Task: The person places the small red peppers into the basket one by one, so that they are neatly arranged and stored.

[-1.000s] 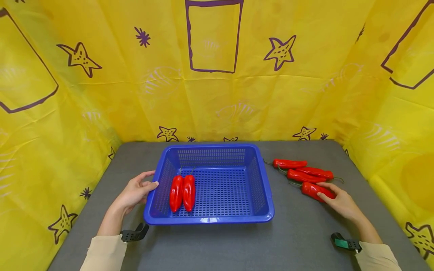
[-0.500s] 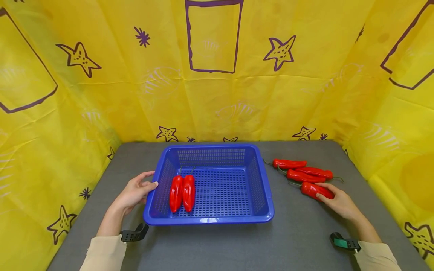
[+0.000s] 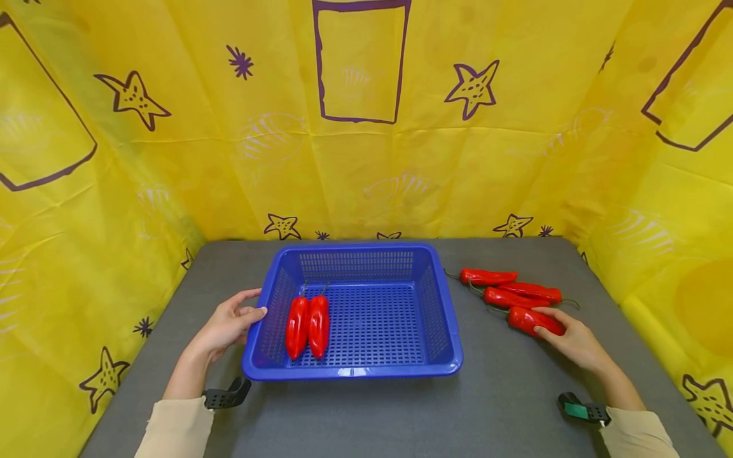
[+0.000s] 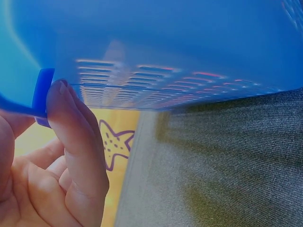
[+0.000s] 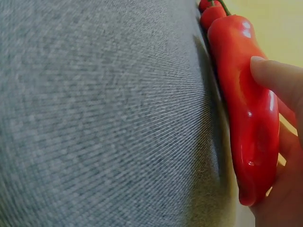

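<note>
A blue plastic basket (image 3: 366, 373) stands on the grey table, with two red peppers (image 3: 308, 327) lying side by side in its left part. My left hand (image 3: 231, 321) pinches the basket's left rim between thumb and fingers; the left wrist view shows the fingers (image 4: 71, 127) curled under the rim. To the right of the basket, my right hand (image 3: 578, 340) holds a red pepper (image 5: 244, 104), thumb on one side and fingers on the other. That pepper lies low over the cloth; whether it touches cannot be told.
Just beyond the held pepper, several more red peppers (image 3: 515, 298) with green stems lie in a loose group on the grey tabletop (image 3: 366, 420). Yellow patterned cloth (image 3: 366, 184) walls off the back and both sides of the table.
</note>
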{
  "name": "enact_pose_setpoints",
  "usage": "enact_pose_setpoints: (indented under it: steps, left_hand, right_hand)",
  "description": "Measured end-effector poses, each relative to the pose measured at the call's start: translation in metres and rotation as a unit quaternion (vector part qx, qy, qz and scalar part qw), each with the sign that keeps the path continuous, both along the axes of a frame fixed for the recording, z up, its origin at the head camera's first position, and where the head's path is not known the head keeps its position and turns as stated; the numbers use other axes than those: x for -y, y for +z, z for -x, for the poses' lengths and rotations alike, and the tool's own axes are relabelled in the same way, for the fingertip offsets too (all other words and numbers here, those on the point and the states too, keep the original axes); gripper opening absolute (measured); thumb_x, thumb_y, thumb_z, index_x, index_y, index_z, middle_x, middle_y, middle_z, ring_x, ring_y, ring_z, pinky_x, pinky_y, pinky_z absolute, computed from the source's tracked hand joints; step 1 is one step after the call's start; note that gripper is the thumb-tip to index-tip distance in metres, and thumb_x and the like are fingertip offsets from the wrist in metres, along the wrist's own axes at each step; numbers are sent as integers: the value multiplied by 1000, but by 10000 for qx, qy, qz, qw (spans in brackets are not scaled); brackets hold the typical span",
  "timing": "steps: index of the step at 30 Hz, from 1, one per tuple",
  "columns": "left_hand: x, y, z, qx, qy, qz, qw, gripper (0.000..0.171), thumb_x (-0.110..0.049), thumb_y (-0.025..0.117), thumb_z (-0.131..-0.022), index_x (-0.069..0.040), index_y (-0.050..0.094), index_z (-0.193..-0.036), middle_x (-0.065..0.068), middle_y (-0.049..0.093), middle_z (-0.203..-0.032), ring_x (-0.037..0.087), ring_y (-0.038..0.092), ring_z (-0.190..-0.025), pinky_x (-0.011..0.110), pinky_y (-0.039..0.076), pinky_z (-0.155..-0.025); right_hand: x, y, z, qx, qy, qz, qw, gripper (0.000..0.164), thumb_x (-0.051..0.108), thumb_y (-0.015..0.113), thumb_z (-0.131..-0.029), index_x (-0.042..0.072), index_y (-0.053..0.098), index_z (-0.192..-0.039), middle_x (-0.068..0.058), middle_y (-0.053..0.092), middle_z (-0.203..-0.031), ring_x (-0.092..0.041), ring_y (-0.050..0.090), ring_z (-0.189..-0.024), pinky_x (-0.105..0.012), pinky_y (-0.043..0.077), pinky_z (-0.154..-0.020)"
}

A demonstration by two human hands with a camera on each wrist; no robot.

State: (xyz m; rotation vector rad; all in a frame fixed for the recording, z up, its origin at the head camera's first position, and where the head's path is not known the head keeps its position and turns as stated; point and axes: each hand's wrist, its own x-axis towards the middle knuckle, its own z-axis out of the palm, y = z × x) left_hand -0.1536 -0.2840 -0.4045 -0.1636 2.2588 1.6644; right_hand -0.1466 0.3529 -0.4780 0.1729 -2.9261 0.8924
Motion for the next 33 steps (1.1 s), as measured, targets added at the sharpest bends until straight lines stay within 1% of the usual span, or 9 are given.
enact_pose_setpoints:
  steps: [3,5,7,10,12,20,27,33]
  left_hand:
    - [0,0,0,16,-2,-3,10000,68,-28,60,-90,-9,22,-144,16,64,-96,28,68,-79,45,56,-68]
    - [0,0,0,28,-2,-10,10000,68,-28,60,-90,-9,22,-144,16,64,-95,28,68,-79,45,56,-68]
    - [0,0,0,36,-2,-27,10000,68,-28,59,-90,-9,22,-144,16,64,-96,28,68,-78,45,56,-68]
    - [0,1,0,35,-2,-23,10000,68,-28,59,-90,-9,22,-144,16,64,-96,28,68,-79,45,56,-68]
    - [0,2,0,39,-3,-15,10000,68,-28,59,-90,-9,22,-144,16,64,-96,28,68,-79,44,56,-68]
    - [-1,3,0,34,0,14,10000,67,-27,59,-90,-9,22,-143,16,64,-96,28,68,-78,44,56,-68]
    - [-1,3,0,29,4,12,10000,67,-27,60,-90,-8,23,-143,15,65,-95,28,68,-78,44,56,-68]
    - [0,2,0,26,-5,-17,10000,68,-27,60,-90,-8,23,-143,16,65,-96,28,68,-78,44,56,-68]
  right_hand:
    - [0,3,0,-2,-1,4,10000,45,32,66,-85,9,55,-122,-19,61,-108,-20,51,-87,-39,44,-70]
    - [1,5,1,-2,4,3,10000,45,32,66,-85,10,55,-122,-18,61,-106,-18,50,-85,-37,44,-68]
    - [2,7,2,-6,6,-2,10000,45,33,65,-85,10,55,-122,-17,61,-105,-19,51,-85,-37,44,-68]
    - [3,11,2,-4,4,15,10000,45,33,65,-85,10,55,-122,-17,61,-103,-26,51,-88,-37,44,-68]
    - [5,13,2,-14,-1,35,10000,45,32,65,-85,10,55,-122,-17,61,-102,-28,51,-89,-37,44,-68]
    - [10,18,5,-151,68,-65,9998,44,32,66,-84,11,56,-121,-14,62,-98,-22,49,-83,-34,44,-65]
    - [17,23,9,-243,170,-115,9995,42,32,67,-84,11,56,-119,-14,64,-99,-24,53,-81,-34,44,-65]
    - [26,30,12,-301,242,-16,9993,42,31,68,-83,11,55,-118,-14,64,-101,-24,58,-81,-27,47,-63]
